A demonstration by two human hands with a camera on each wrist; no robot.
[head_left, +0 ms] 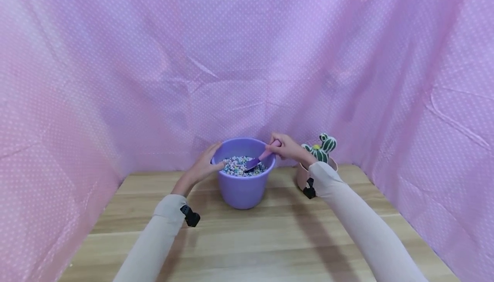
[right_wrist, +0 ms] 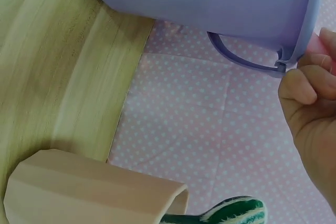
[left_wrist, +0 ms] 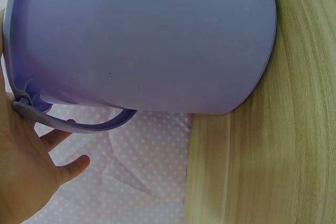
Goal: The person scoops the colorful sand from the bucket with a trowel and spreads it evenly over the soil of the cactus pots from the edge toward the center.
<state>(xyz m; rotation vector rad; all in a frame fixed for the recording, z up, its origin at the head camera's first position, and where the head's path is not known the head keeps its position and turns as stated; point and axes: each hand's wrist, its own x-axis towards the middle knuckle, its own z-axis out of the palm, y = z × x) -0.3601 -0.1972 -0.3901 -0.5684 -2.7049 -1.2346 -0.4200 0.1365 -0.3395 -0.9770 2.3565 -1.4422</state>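
A purple bucket (head_left: 243,192) stands on the wooden table, holding small multicoloured beads (head_left: 237,166). My left hand (head_left: 202,166) holds the bucket's left rim, thumb over the edge; in the left wrist view the hand (left_wrist: 26,166) lies beside the rim and the handle (left_wrist: 84,128) of the bucket (left_wrist: 147,40). At the right rim, my right hand (head_left: 287,147) grips the pink handle of a small shovel (head_left: 253,163), its purple blade touching the beads. The right wrist view shows that hand (right_wrist: 315,103) with curled fingers by the rim of the bucket (right_wrist: 210,3); the blade is hidden there.
Right of the bucket, close to my right forearm, a pinkish-beige pot (head_left: 302,177) holds a green cactus figure (head_left: 320,155); the pot (right_wrist: 94,192) also shows in the right wrist view. Pink dotted cloth (head_left: 239,59) hangs behind and beside the wooden table (head_left: 239,243).
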